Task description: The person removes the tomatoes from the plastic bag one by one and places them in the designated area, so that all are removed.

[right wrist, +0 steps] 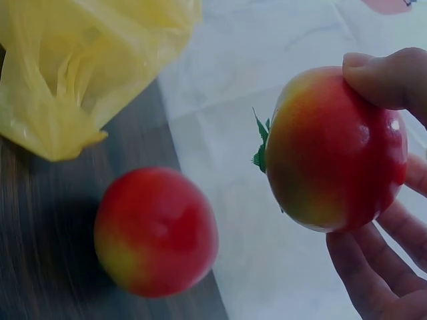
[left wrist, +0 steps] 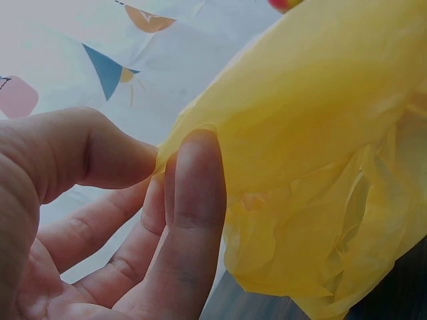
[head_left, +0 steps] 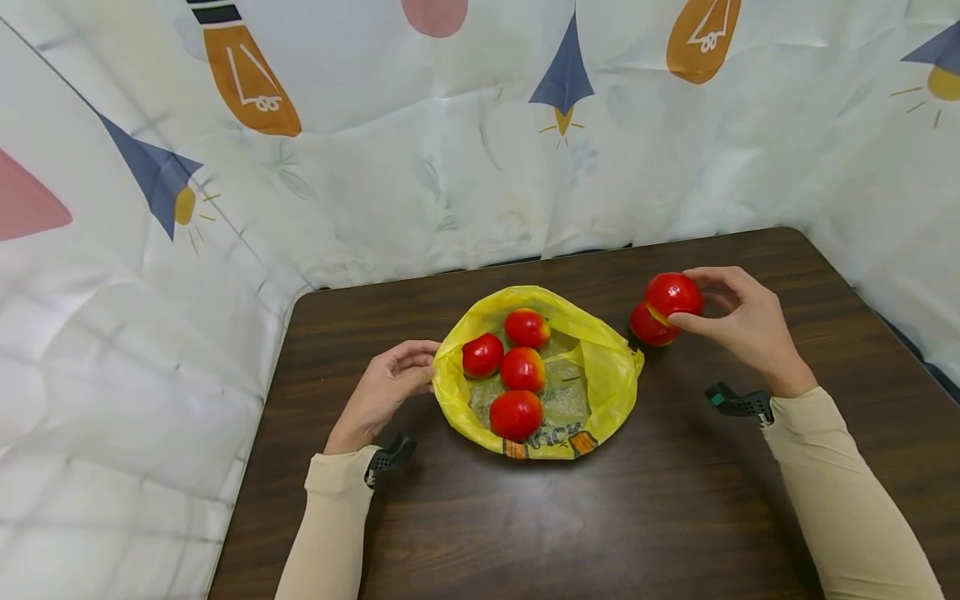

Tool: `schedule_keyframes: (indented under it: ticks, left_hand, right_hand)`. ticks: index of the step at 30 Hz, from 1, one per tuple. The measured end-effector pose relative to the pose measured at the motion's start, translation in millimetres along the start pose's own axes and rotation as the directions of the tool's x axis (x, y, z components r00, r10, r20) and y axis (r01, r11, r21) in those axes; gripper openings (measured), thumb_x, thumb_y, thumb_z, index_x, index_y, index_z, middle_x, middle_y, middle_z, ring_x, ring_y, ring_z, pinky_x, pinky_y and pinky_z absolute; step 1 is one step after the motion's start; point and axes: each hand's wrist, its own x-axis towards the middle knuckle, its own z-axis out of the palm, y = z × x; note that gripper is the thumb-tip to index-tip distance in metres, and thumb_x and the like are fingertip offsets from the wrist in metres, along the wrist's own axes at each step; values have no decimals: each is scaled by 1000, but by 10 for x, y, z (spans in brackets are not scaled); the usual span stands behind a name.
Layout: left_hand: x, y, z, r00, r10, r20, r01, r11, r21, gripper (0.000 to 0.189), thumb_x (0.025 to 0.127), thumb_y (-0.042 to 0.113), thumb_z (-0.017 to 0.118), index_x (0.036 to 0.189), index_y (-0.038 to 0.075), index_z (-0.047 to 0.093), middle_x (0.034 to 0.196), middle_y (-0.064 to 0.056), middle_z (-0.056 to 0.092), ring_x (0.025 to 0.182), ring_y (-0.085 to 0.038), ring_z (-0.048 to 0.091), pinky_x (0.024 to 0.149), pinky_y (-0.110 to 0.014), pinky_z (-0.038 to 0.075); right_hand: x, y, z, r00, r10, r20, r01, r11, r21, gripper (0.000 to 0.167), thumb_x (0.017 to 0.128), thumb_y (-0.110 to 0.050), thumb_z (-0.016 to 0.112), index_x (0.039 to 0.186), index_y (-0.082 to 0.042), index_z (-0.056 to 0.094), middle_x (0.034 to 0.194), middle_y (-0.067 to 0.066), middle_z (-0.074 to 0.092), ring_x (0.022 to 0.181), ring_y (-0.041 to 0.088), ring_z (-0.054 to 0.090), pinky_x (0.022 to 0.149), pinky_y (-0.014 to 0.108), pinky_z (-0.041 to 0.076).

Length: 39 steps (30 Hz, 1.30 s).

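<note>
A yellow plastic bag stands on the table with its mouth wide open and several red tomatoes inside, among them a tomato near the front rim. My left hand pinches the bag's left rim between thumb and fingers; the left wrist view shows the thin plastic between them. To the right of the bag, my right hand grips a red tomato with a yellowish side and a green leafy stem, held above the table. Another tomato lies on the table just below it, close to the bag.
The dark wooden table runs back to a white cloth printed with bulbs and pennants, which hangs behind it and along the left side. Black wrist devices sit at both cuffs.
</note>
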Motion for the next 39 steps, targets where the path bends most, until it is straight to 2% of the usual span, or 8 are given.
schedule_keyframes:
  ticks: [12, 25, 39]
  left_hand:
    - [7, -10, 1, 1000, -3, -2, 3, 1000, -6, 39, 100, 13, 66, 137, 5, 59, 112, -8, 67, 91, -11, 71, 87, -28, 63]
    - [26, -3, -1, 1000, -11, -7, 11, 1000, -7, 38, 100, 11, 65, 137, 4, 59, 111, -7, 68, 91, -11, 71, 87, -29, 63]
    - [45, -17, -13, 1000, -23, -15, 23, 1000, 3, 39, 99, 12, 65, 137, 4, 59, 112, -7, 68, 91, -11, 71, 86, -27, 63]
  right_hand:
    - [-13, 199, -65, 998, 38, -54, -39, 999, -18, 62, 81, -13, 89, 136, -10, 63, 120, -26, 55, 107, -9, 57, 89, -4, 44]
    - [-7, 407, -117, 993, 35, -109, -37, 999, -18, 61, 81, -12, 88, 136, -9, 63, 119, -26, 56, 104, -10, 58, 89, -4, 44]
    - [7, 573, -112, 990, 96, -108, -103, 993, -56, 62, 83, -16, 87, 138, -8, 61, 118, -32, 51, 102, -16, 55, 88, -6, 42]
